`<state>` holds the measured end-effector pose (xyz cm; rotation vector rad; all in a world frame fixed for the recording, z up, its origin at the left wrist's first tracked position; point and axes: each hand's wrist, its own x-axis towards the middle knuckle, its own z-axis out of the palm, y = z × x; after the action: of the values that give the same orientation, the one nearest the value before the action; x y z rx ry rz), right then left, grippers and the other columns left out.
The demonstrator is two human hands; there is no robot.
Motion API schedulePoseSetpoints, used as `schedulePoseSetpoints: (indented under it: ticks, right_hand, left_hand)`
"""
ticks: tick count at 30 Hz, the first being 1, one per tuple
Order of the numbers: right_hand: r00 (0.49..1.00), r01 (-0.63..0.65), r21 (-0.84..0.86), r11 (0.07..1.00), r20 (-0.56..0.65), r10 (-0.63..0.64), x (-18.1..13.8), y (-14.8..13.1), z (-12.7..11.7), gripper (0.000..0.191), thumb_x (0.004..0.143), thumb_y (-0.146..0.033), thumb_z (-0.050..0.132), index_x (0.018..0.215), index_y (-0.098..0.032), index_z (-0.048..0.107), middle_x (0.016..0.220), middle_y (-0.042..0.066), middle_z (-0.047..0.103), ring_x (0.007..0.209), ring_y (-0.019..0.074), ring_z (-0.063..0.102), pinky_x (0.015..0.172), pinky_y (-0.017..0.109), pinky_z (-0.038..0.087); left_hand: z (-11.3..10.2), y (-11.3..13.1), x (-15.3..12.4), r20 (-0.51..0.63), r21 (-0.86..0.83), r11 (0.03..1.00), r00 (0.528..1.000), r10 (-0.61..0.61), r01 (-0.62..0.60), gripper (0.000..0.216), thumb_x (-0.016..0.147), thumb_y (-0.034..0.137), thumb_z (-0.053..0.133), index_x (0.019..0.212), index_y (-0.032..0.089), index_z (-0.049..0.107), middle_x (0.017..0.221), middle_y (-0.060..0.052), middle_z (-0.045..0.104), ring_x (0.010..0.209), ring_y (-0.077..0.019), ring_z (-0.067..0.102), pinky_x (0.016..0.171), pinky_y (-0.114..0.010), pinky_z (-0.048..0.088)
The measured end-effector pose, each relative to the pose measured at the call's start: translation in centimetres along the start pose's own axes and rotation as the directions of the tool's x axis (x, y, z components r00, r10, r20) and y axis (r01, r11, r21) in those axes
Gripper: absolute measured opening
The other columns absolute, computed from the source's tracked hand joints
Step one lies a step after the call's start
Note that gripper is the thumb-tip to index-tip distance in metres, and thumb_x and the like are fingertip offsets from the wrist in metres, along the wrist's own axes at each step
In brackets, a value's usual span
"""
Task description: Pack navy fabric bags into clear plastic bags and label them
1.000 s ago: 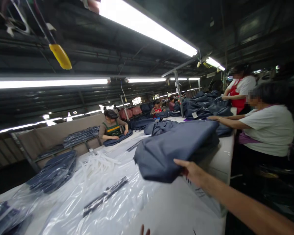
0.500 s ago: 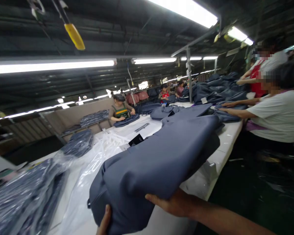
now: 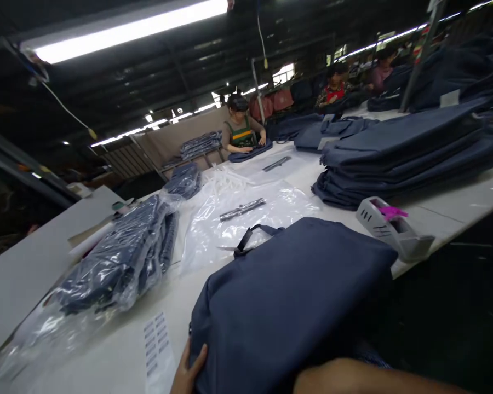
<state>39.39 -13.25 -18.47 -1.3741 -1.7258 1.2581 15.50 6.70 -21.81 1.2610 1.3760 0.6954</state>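
A dark blue fabric bag point(image 3: 287, 295) with a short handle strap point(image 3: 250, 238) fills the lower middle of the view, tilted over the table's near side. Its lower left edge is gripped by my left hand point(image 3: 189, 369), with a digit lying on the front face. My right hand point(image 3: 332, 377) is at the bag's lower right, cut off by the bottom of the view; its fingers are hidden. Left of the bag, a sheet of printed labels point(image 3: 158, 350) lies on the white table point(image 3: 119, 358).
Plastic-wrapped bags point(image 3: 119, 257) lie to the left. Clear plastic bags point(image 3: 205, 235) spread across the middle. A stack of blue bags point(image 3: 394, 158) and a white holder with something pink point(image 3: 411, 246) stand at right. Across the table a person point(image 3: 242, 128) handles a folded blue item.
The view has swung right to left, bringing the stack and white holder into sight. The bag has come lower and nearer, off the stack. Both hands stay at its lower edges.
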Motion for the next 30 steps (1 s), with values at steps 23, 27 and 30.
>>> schedulePoseSetpoints:
  ticks: [23, 27, 30]
  right_hand:
    - [0.784, -0.094, -0.031, 0.995, -0.618, 0.055, 10.5, 5.3, -11.6, 0.057, 0.091, -0.052, 0.053, 0.138, -0.021, 0.052, 0.119, 0.012, 0.067, 0.105, 0.0259, 0.064, 0.092, 0.038, 0.048]
    - [0.75, -0.441, -0.353, 0.825, -0.65, 0.123, 16.1, 5.3, -15.3, 0.084, 0.087, -0.064, 0.051, 0.153, -0.016, 0.028, 0.113, 0.019, 0.069, 0.116, 0.0356, 0.057, 0.109, 0.053, 0.022]
    - [0.767, -0.486, -0.319, 0.814, -0.602, 0.221, 19.6, 6.1, -15.9, 0.092, 0.085, -0.069, 0.05, 0.154, -0.015, 0.022, 0.105, 0.018, 0.071, 0.109, 0.0365, 0.061, 0.107, 0.058, 0.021]
  left_hand:
    - [9.5, -0.9, -3.8, 0.64, 0.652, -0.158, 0.426, 0.64, -0.742, 0.057, 0.093, 0.031, 0.05, 0.148, 0.031, 0.033, 0.155, -0.003, 0.037, 0.143, -0.0233, 0.033, 0.116, -0.047, 0.028]
    - [9.7, -0.9, -3.8, 0.629, 0.65, -0.176, 0.393, 0.671, -0.739, 0.057, 0.092, 0.029, 0.05, 0.147, 0.03, 0.036, 0.154, -0.002, 0.039, 0.143, -0.0227, 0.033, 0.115, -0.045, 0.029]
    - [9.8, -1.3, -3.5, 0.618, 0.65, -0.197, 0.359, 0.7, -0.734, 0.057, 0.091, 0.029, 0.051, 0.146, 0.03, 0.038, 0.152, -0.003, 0.042, 0.142, -0.0224, 0.035, 0.114, -0.043, 0.032]
